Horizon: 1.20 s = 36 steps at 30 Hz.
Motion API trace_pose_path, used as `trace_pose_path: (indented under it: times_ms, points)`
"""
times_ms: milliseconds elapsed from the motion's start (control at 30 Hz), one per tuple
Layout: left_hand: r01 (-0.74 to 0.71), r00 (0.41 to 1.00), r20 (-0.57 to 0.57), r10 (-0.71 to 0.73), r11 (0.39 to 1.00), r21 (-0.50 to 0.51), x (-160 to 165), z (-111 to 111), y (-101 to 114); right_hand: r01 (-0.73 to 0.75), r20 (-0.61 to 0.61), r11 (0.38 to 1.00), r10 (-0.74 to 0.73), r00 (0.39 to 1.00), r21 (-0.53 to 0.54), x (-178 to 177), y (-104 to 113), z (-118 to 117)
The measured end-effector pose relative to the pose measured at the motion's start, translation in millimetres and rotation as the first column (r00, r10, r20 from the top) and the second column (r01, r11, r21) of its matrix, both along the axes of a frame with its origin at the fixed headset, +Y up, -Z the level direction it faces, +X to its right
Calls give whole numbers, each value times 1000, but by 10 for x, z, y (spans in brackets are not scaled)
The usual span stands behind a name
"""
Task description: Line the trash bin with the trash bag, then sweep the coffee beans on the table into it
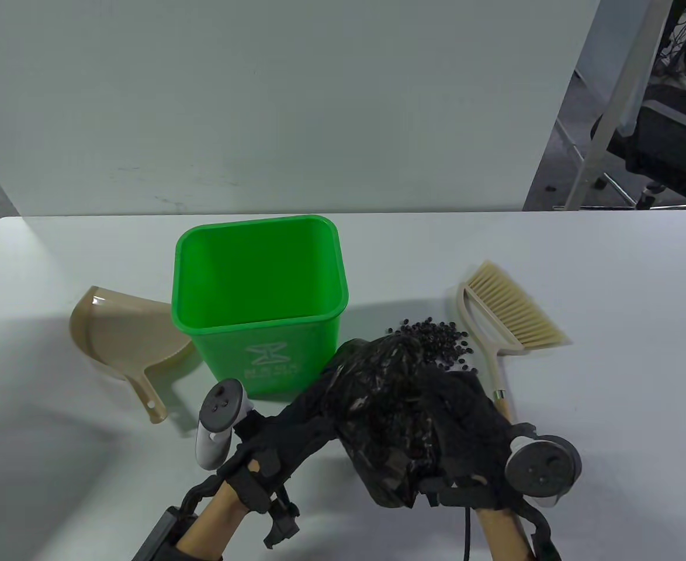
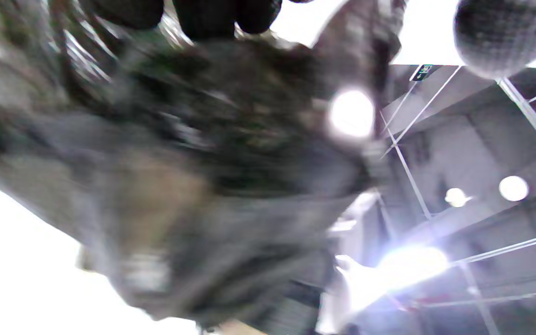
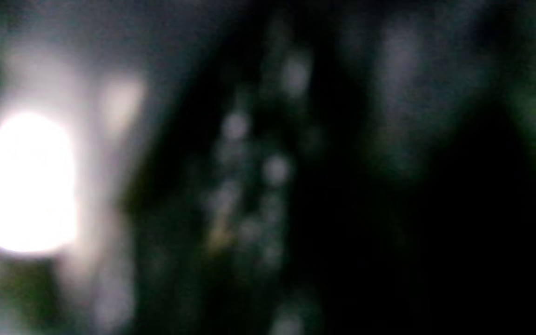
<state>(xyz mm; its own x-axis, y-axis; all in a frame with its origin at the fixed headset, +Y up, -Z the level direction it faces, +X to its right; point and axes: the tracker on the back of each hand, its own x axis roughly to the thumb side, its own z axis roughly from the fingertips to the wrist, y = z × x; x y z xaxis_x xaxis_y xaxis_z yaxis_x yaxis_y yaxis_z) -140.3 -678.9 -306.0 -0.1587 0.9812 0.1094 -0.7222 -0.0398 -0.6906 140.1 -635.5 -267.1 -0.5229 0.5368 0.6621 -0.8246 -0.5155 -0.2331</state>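
Observation:
A crumpled black trash bag [image 1: 387,418] hangs above the table's front, held between both gloved hands. My left hand [image 1: 287,429] grips its left side and my right hand [image 1: 466,421] grips its right side. The green trash bin [image 1: 259,304] stands upright and unlined just behind the bag. A pile of dark coffee beans [image 1: 439,339] lies on the table right of the bin, partly hidden by the bag. In the left wrist view the bag [image 2: 212,153] fills most of the frame, blurred, under my fingertips [image 2: 207,18]. The right wrist view is dark and blurred.
A beige dustpan [image 1: 124,342] lies left of the bin, handle toward me. A beige hand broom [image 1: 509,318] lies right of the beans, bristles at the far end. A white board stands behind the table [image 1: 612,263]; chairs and a frame are at the far right.

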Motion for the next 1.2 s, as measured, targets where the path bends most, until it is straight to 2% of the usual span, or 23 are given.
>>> trace_pose_path:
  times_ms: [67, 100, 167, 200, 267, 400, 467, 533, 633, 733, 767, 833, 933, 1067, 1133, 1200]
  points:
    - [43, 999, -20, -43, 999, 15, 12, 25, 32, -170, -20, 985, 171, 985, 18, -175, -49, -6]
    - [158, 983, -106, -152, 987, 44, 4, 36, 59, -208, -55, 978, 208, 977, 14, -243, -70, -14]
    - [411, 871, -327, -366, 908, 78, -33, 76, 92, -218, -125, 976, 216, 968, -2, -340, -82, -17]
    - [518, 797, -440, -415, 843, 144, -59, 74, 117, -221, -121, 975, 220, 968, 5, -345, -64, -13]
    - [596, 703, -571, -424, 790, 147, -150, 69, 156, -260, -59, 966, 260, 964, 10, -284, -20, 1]
    - [517, 602, -724, -337, 856, 31, -434, 39, 186, -406, 138, 913, 406, 904, -25, -54, 8, -7]
    - [482, 583, -739, -337, 876, -19, -557, 29, 183, -474, 194, 877, 480, 856, -80, 56, 8, -49]
    - [477, 551, -764, -335, 878, -42, -662, 27, 185, -489, 183, 835, 538, 823, -253, 193, -25, -122]
    - [522, 517, -781, -349, 852, -36, -739, 21, 207, -401, 108, 847, 461, 881, -349, 307, -79, -179]
    - [557, 496, -794, -352, 831, -20, -750, 27, 240, -334, 179, 833, 447, 877, -441, 414, -54, -172]
    - [574, 491, -798, -350, 819, -6, -741, 32, 256, -306, 265, 852, 440, 858, -425, 470, -22, -142]
    - [615, 477, -804, -355, 788, 17, -711, 45, 278, -244, 348, 891, 384, 855, -383, 524, 22, -93]
    - [703, 477, -799, -367, 705, 96, -610, 67, 317, -162, 355, 939, 269, 896, -303, 558, 93, -22]
    - [805, 419, -825, -379, 575, 144, -481, 115, 353, -94, 402, 977, 165, 901, -189, 602, 207, 72]
    - [828, 395, -836, -381, 542, 145, -456, 124, 356, -57, 385, 985, 118, 915, -166, 649, 239, 109]
    - [831, 382, -841, -383, 540, 131, -459, 119, 346, 27, 389, 992, 23, 921, -122, 711, 261, 136]
